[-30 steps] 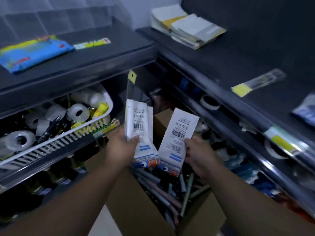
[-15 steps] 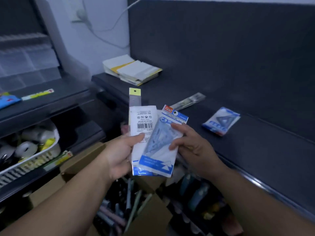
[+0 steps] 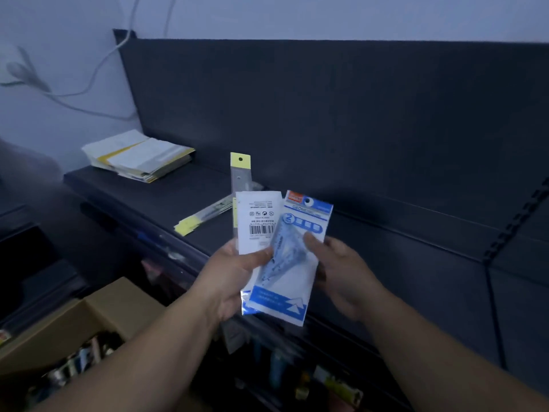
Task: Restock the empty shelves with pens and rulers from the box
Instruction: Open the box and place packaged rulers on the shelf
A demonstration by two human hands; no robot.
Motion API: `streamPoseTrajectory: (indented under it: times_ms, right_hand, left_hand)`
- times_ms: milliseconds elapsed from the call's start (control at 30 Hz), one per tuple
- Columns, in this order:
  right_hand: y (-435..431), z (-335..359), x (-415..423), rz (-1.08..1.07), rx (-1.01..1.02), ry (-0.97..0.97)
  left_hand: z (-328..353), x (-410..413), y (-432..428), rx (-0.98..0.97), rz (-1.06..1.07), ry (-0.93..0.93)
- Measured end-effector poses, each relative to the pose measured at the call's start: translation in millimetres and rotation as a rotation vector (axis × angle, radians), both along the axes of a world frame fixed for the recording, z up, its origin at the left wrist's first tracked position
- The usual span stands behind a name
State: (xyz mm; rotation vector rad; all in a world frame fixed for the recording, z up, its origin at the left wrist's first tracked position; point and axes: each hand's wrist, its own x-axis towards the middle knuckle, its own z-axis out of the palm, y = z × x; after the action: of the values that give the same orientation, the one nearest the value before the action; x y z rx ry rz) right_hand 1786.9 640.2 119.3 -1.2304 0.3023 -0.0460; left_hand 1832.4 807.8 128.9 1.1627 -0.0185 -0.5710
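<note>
My left hand grips a small stack of packets: a long ruler packet with a yellow hang tab and a white packet showing its barcode. In front of them is a blue-and-white ruler set packet, face toward me, pinched between both hands; my right hand holds its right edge. The packets hover above the front of a dark shelf. Another ruler packet with a yellow tab lies on that shelf. The cardboard box with pens sits at the lower left.
A pile of papers and booklets lies at the shelf's far left end. The dark back panel rises behind the shelf. Lower shelves hold stocked items. A white cable runs along the wall.
My view has swung up and right from the box to the shelf. The packet in my right hand has been flipped face up and brought over the left hand's stack.
</note>
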Motion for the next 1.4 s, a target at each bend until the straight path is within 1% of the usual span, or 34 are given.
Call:
streamPoseTrajectory:
  times_ms: [100, 167, 300, 400, 533, 600, 733, 800, 900, 967, 1000, 1067, 1167, 1300, 1400]
  right_hand:
    - [-10, -4, 3, -0.002, 0.009, 0.076]
    - [-21, -6, 8, -0.022, -0.011, 0.12]
    - [-44, 0, 23, -0.067, -0.058, 0.118]
    - [-55, 11, 38, -0.076, -0.1, 0.104]
    - [-55, 18, 59, -0.017, -0.156, 0.102]
    - [-55, 17, 68, -0.052, -0.177, 0.101]
    - [-65, 15, 78, -0.208, -0.262, 0.113]
    - [-67, 14, 82, -0.254, -0.292, 0.13]
    - [-62, 10, 91, -0.258, -0.312, 0.149]
    - [-53, 6, 99, -0.252, -0.338, 0.158]
    - [-48, 4, 103, -0.253, -0.354, 0.158]
    - [-40, 1, 112, -0.267, -0.381, 0.149]
    - [-30, -1, 126, -0.282, -0.403, 0.151]
    - [-24, -3, 139, -0.281, -0.426, 0.158]
    - [-23, -3, 146, -0.267, -0.404, 0.149]
  left_hand:
    - [-3, 4, -22, 0.017, -0.06, 0.008]
    - [-5, 12, -33, 0.082, -0.073, -0.006]
    - [-6, 37, -47, 0.154, -0.121, -0.054]
    - [0, 60, -53, 0.19, -0.19, -0.131]
    - [3, 84, -55, 0.31, -0.245, -0.262]
    - [1, 95, -52, 0.343, -0.228, -0.289]
    - [-2, 117, -35, 0.393, -0.188, -0.255]
    - [-6, 132, -21, 0.545, -0.138, -0.346]
    - [-13, 165, 8, 0.959, -0.016, -0.617]
    - [-20, 193, 30, 1.144, -0.001, -0.658]
    - [-25, 208, 40, 1.192, -0.01, -0.656]
    - [-32, 231, 57, 1.233, -0.05, -0.651]
    - [-38, 255, 73, 1.244, -0.115, -0.675]
    - [-57, 269, 78, 1.358, -0.193, -0.739]
    - [-70, 264, 73, 1.29, -0.184, -0.801]
